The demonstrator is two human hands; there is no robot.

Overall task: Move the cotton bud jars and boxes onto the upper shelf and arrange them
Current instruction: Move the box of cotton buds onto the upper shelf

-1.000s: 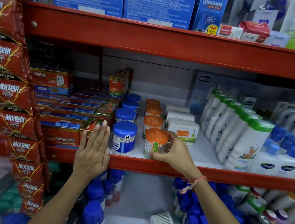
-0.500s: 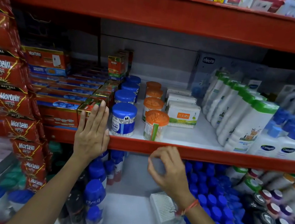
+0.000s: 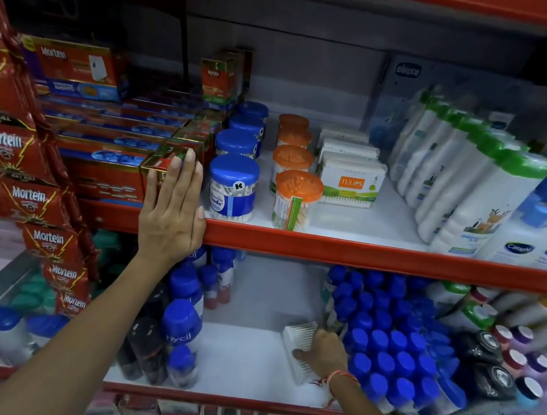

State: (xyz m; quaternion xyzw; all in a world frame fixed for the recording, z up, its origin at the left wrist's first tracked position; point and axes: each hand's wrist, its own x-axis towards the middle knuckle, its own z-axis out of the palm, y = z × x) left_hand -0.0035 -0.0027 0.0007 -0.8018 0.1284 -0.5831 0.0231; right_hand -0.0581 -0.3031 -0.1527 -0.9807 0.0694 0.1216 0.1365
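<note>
On the upper shelf, a row of blue-lidded cotton bud jars runs front to back. Beside it stand a row of orange-lidded jars and a row of white Tulips cotton bud boxes. My left hand lies flat, fingers together, against the shelf's front edge and a Mortein carton just left of the blue jars. On the lower shelf my right hand grips a white cotton bud box that lies on the shelf floor; my thumb crosses its near side.
Red Mortein packets hang at the left, with stacked Mortein cartons behind. White green-capped bottles and Cetaphil bottles fill the upper shelf's right. Blue-capped bottles crowd the lower shelf beside my right hand.
My right hand let go of the front orange-lidded jar, dropped below the shelf edge and reached down to the white box on the lower shelf. The left hand stayed put.
</note>
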